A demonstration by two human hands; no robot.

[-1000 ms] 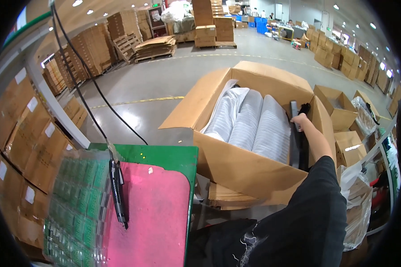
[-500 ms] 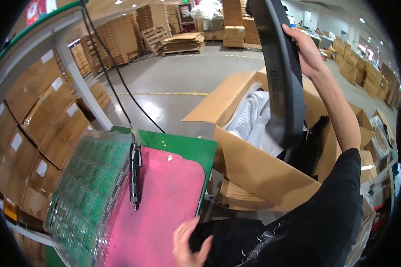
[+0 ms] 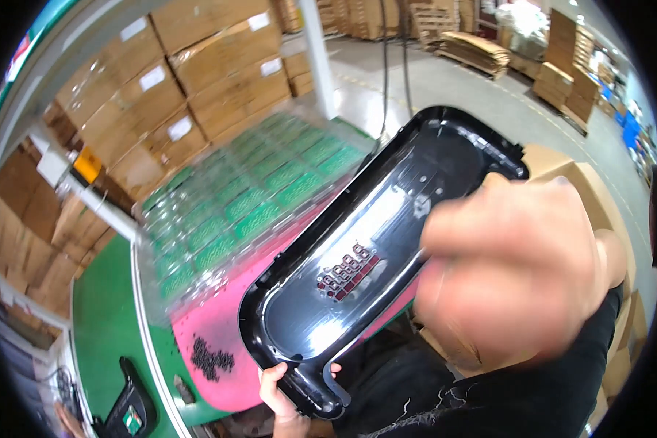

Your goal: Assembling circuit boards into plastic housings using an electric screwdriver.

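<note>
A long black plastic housing shell [image 3: 394, 190], its hollow inner side up, lies slantwise in front of me over the bench. Rows of small cut-outs show in its floor, and a short handle-like end bends off at the bottom. My left hand [image 3: 277, 394] is closed round that lower end, thumb on top and fingertips showing on the other side. Close to the camera, my right hand [image 3: 511, 270] looms large and smeared beside the shell's right edge. Its fingers look bent, but blur hides whether they hold anything. Under the shell lies a pink mat [image 3: 226, 379] bearing a pile of small dark screws [image 3: 212, 358].
Clear trays of green circuit boards [image 3: 263, 190] cover the bench's far left. Cords [image 3: 385, 73] hang behind the shell. An open carton [image 3: 598, 190] stands at right. At lower left are a black part with a green board [image 3: 133, 417] and another person's hand [image 3: 69, 420]. Stacked cartons [image 3: 197, 66] rise beyond.
The black shell has come from above the carton to over the bench, hollow side now up. My left hand has taken its lower end; my right hand has come nearer. The view has swung left.
</note>
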